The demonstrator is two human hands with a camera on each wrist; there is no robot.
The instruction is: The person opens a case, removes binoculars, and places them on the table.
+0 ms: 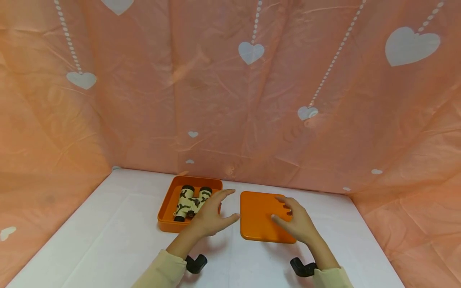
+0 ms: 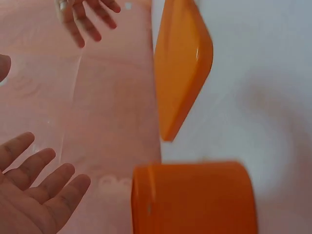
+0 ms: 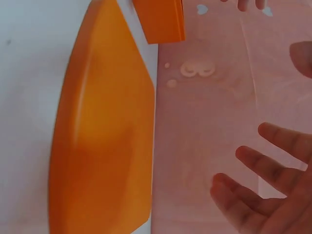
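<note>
My left hand (image 1: 209, 216) hovers by the right side of an open orange box (image 1: 167, 226), fingers spread and holding nothing. Inside that box lie camouflage-patterned binoculars (image 1: 185, 202) with black ends, partly hidden behind the hand. Over the right part of a flat orange lid (image 1: 257, 218) is my right hand (image 1: 299, 222), its fingers loosely bent and its grasp bare. The left wrist view shows the box's outer wall (image 2: 195, 200) below the spread left fingers (image 2: 63, 195). In the right wrist view the lid (image 3: 107, 131) lies beside the right fingers (image 3: 268, 170).
Both objects lie on a white tabletop (image 1: 108, 240), toward its back edge. A pink curtain (image 1: 216, 100) with white hearts stands behind and along both sides. Black curved pieces (image 1: 196, 264) sit at each wrist near the pale sleeves (image 1: 162, 270).
</note>
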